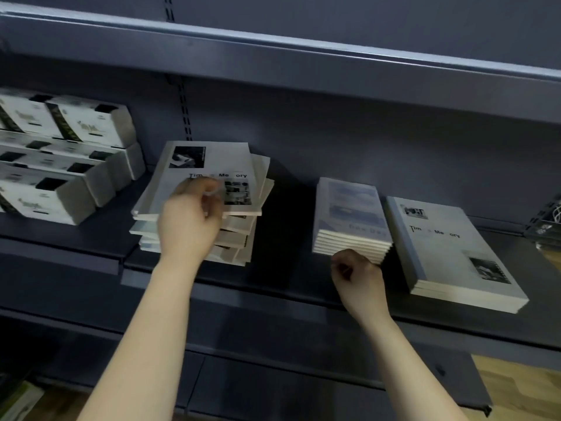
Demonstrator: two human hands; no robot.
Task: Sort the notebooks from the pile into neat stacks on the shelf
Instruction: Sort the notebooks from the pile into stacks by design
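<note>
The top notebook [209, 165] lies askew on the pile [236, 238], centre-left of the frame. My left hand [189, 220] has its fingers curled over the near edge, pinching it. My right hand [359, 276] is clenched on nothing, just in front of the small stack [349, 214]. The same cover tops the larger stack [449, 250] at right — so I'd lift clear of the pile, cross the shelf [288, 262], and square the edges before letting go — the right hand steadying.
</note>
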